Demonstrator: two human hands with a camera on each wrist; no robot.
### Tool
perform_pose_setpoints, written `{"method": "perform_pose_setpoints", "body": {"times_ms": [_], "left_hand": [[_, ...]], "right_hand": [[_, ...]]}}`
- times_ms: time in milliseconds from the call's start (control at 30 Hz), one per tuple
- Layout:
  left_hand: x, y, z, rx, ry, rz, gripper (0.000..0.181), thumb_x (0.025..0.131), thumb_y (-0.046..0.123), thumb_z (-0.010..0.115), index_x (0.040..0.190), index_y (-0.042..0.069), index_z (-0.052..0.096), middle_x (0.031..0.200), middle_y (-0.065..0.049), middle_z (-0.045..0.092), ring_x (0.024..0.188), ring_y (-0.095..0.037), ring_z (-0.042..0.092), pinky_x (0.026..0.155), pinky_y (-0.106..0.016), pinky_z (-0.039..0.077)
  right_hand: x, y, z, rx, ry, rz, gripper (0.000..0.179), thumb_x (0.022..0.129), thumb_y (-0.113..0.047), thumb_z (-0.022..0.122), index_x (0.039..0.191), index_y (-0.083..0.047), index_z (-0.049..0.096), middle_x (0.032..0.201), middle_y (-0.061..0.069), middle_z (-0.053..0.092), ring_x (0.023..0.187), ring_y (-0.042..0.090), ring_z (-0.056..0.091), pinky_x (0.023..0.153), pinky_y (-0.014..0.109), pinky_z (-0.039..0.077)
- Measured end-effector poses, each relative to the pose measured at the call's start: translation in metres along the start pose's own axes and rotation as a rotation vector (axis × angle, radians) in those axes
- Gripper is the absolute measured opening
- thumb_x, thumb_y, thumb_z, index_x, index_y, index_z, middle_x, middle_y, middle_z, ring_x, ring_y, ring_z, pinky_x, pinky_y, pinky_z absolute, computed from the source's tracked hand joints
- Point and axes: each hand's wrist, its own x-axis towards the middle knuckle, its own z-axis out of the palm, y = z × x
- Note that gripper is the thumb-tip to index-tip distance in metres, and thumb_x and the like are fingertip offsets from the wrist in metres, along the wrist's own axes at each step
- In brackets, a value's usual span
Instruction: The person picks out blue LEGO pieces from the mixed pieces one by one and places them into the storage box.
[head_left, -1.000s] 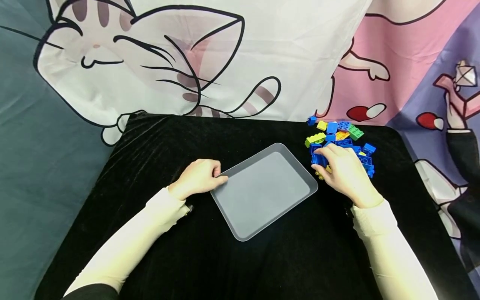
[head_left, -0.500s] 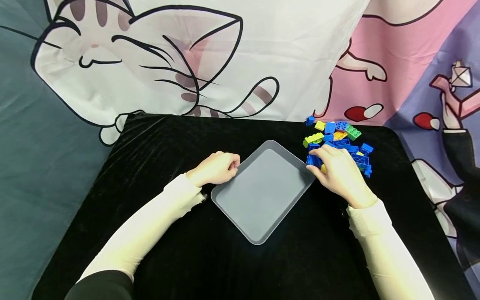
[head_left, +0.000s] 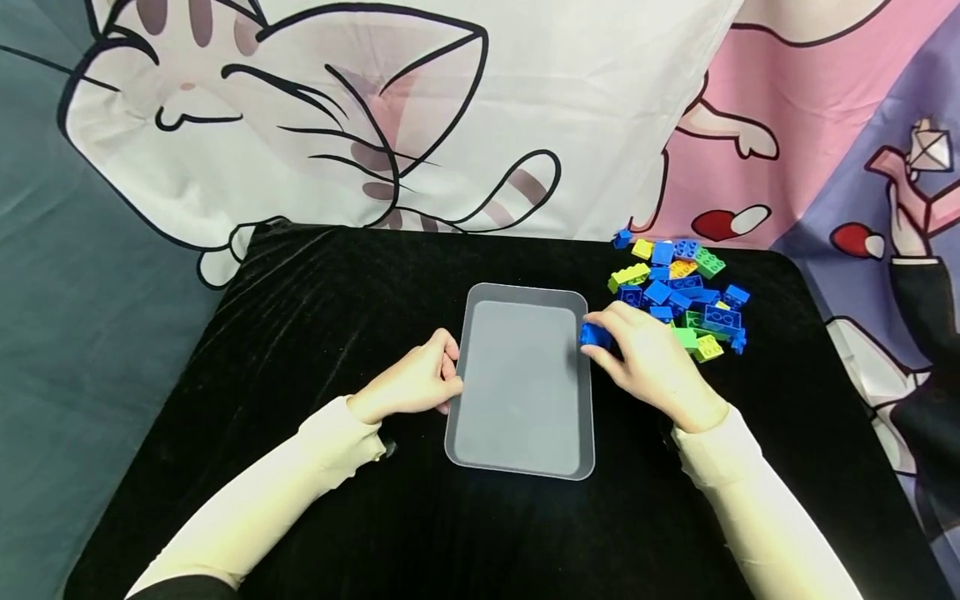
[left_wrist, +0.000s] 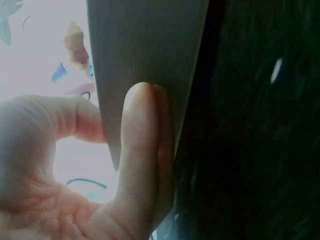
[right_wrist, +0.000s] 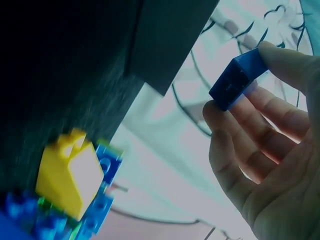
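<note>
A grey rectangular tray (head_left: pixel 525 392) lies on the black cloth, its long sides running roughly front to back. My left hand (head_left: pixel 416 375) pinches its left edge; in the left wrist view the fingers (left_wrist: pixel 140 125) lie along the tray's outer wall (left_wrist: pixel 145 45), and the thumb reaches the rim. My right hand (head_left: pixel 645 358) holds a blue toy brick (head_left: pixel 595 335) between thumb and fingertips at the tray's right rim. The right wrist view shows this blue brick (right_wrist: pixel 237 77) raised off the cloth. Nothing lies inside the tray.
A loose pile of blue, green and yellow bricks (head_left: pixel 682 283) spreads at the back right, just beyond my right hand. A yellow brick (right_wrist: pixel 70 172) stands out in the right wrist view. Behind the table hangs a printed cloth (head_left: pixel 600 108).
The tray has turned from slanted to nearly straight, with my left hand shifting along its edge. My right hand has lifted the blue brick from the pile and carried it left.
</note>
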Motion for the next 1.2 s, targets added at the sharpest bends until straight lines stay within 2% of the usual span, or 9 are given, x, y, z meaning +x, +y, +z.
{"method": "perform_pose_setpoints", "body": {"times_ms": [100,200,367,467,600,933,1000,1067,1200], "left_hand": [[-0.005,0.000,0.003,-0.080,-0.017,-0.030,0.038,0.084,0.007,0.061,0.116,0.006,0.041,0.081,-0.007,0.065,0.052,-0.017,0.070,0.056,-0.032,0.062],[-0.006,0.000,0.004,-0.103,-0.027,-0.052,0.041,0.084,0.007,0.061,0.119,0.006,0.039,0.081,-0.008,0.065,0.053,-0.019,0.070,0.056,-0.033,0.063],[0.004,0.001,0.000,-0.112,-0.038,-0.085,0.049,0.086,0.009,0.061,0.128,0.007,0.036,0.089,-0.010,0.066,0.054,-0.019,0.071,0.055,-0.033,0.063],[0.014,0.001,-0.003,-0.113,-0.025,-0.093,0.056,0.087,0.011,0.061,0.136,0.008,0.033,0.096,-0.012,0.066,0.056,-0.019,0.072,0.057,-0.033,0.064],[0.025,-0.004,-0.006,-0.117,-0.022,-0.100,0.063,0.089,0.012,0.061,0.144,0.009,0.031,0.100,-0.014,0.063,0.057,-0.020,0.072,0.058,-0.034,0.064],[0.030,-0.009,-0.006,-0.128,-0.016,-0.101,0.068,0.088,0.012,0.061,0.151,0.013,0.034,0.098,-0.013,0.061,0.058,-0.021,0.072,0.057,-0.035,0.064],[0.030,-0.009,-0.006,-0.135,-0.013,-0.101,0.069,0.088,0.011,0.062,0.151,0.013,0.034,0.098,-0.013,0.062,0.057,-0.021,0.072,0.058,-0.036,0.064],[0.030,-0.010,-0.006,-0.138,-0.013,-0.103,0.070,0.088,0.011,0.062,0.151,0.013,0.034,0.098,-0.013,0.061,0.058,-0.021,0.072,0.058,-0.036,0.064],[0.030,-0.012,-0.006,-0.136,-0.011,-0.103,0.071,0.088,0.011,0.061,0.152,0.013,0.033,0.098,-0.013,0.061,0.058,-0.021,0.072,0.058,-0.035,0.064]], "right_hand": [[0.000,-0.012,0.004,0.022,-0.017,-0.033,0.045,0.087,-0.022,0.083,0.125,-0.006,0.066,0.105,0.008,0.065,0.086,0.022,0.061,0.080,0.042,0.061],[0.001,-0.023,0.007,0.037,-0.034,-0.077,0.045,0.089,-0.025,0.082,0.126,-0.007,0.066,0.107,0.007,0.065,0.087,0.020,0.060,0.080,0.039,0.061],[0.000,-0.038,0.012,0.061,-0.066,-0.157,0.045,0.100,-0.042,0.065,0.127,-0.007,0.066,0.107,0.006,0.065,0.088,0.017,0.059,0.079,0.034,0.060],[-0.001,-0.043,0.018,0.083,-0.091,-0.191,0.043,0.097,-0.037,0.070,0.127,-0.006,0.067,0.107,0.005,0.063,0.088,0.016,0.058,0.080,0.033,0.060],[-0.002,-0.047,0.026,0.096,-0.126,-0.218,0.046,0.088,-0.023,0.083,0.127,-0.006,0.066,0.106,0.004,0.063,0.087,0.015,0.059,0.081,0.032,0.060],[-0.005,-0.056,0.033,0.083,-0.142,-0.233,0.043,0.089,-0.023,0.082,0.126,-0.007,0.067,0.105,0.002,0.061,0.088,0.015,0.060,0.081,0.033,0.060],[-0.005,-0.057,0.034,0.085,-0.160,-0.226,0.050,0.089,-0.028,0.081,0.132,-0.008,0.065,0.112,0.003,0.062,0.095,0.016,0.062,0.086,0.035,0.059],[-0.006,-0.057,0.034,0.085,-0.199,-0.206,0.064,0.088,-0.037,0.082,0.142,-0.010,0.060,0.127,0.007,0.062,0.110,0.021,0.063,0.097,0.041,0.058],[-0.009,-0.058,0.033,0.077,-0.270,-0.166,0.092,0.083,-0.054,0.081,0.157,-0.015,0.043,0.158,0.013,0.045,0.142,0.031,0.049,0.114,0.055,0.047]]}}
